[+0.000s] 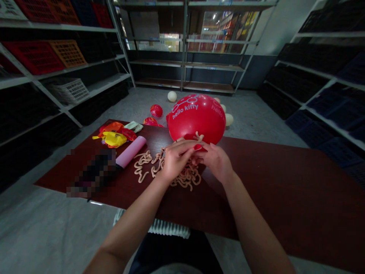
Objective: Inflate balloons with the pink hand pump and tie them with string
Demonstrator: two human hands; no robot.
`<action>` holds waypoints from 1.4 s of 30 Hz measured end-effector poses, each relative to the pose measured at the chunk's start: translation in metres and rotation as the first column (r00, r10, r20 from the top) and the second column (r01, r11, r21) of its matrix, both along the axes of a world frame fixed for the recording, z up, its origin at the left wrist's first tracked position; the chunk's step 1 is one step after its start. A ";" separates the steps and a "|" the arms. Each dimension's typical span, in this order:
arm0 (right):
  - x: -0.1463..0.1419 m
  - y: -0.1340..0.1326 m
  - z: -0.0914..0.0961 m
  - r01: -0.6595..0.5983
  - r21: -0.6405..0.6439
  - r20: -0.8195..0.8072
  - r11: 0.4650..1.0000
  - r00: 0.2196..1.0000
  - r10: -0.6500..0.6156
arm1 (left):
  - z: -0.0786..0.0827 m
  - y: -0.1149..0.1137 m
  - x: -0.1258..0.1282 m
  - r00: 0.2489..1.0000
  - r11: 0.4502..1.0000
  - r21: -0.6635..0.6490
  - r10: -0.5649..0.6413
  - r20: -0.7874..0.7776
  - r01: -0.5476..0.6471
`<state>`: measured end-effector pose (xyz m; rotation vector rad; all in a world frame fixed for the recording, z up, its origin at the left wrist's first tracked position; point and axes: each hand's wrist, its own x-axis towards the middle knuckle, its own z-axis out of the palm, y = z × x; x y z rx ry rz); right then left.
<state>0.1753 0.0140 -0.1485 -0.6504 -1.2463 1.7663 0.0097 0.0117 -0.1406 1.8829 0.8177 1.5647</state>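
A large red balloon [196, 120] with "hello kitty" printed on it stands inflated just beyond my hands, over the table's far edge. My left hand [178, 156] is closed at the balloon's near end, where a small red bit of its neck shows by the thumb. My right hand [215, 160] meets it there, fingers bent around the same spot. A light tan strand [199, 136] sticks up between the hands and the balloon. Under and left of my hands lies a pile of tan cords [186, 178]; more curled cords [142, 161] lie beside it.
A pink cylinder [131, 151] and several flat coloured balloons [114, 139] lie on the dark table [279, 182], left of the cords. Inflated balloons [156, 110] rest on the floor behind. Shelves with crates [34, 57] line the sides.
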 end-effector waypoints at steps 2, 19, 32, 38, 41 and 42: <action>0.004 0.002 0.001 0.058 0.015 0.058 0.998 0.997 -0.059 | 0.000 0.002 -0.002 0.994 0.996 -0.023 -0.089 -0.069 0.088; -0.014 -0.001 -0.015 0.314 0.537 0.313 0.783 0.788 -0.531 | -0.005 0.020 0.011 0.833 0.779 -0.547 0.058 0.550 0.307; -0.026 -0.004 -0.036 0.059 0.853 0.483 0.519 0.291 -0.826 | -0.016 0.017 0.024 0.683 0.654 -0.523 0.013 0.730 0.546; -0.023 -0.004 -0.026 0.240 0.730 0.449 0.640 0.537 -0.714 | -0.015 0.020 0.018 0.709 0.728 -0.463 -0.046 0.704 0.506; -0.018 -0.003 -0.015 0.376 0.481 0.302 0.792 0.777 -0.552 | -0.013 0.023 0.012 0.672 0.750 -0.420 -0.044 0.739 0.511; -0.017 -0.002 -0.012 0.422 0.366 0.202 0.829 0.834 -0.513 | -0.012 0.023 0.011 0.634 0.732 -0.409 -0.041 0.772 0.545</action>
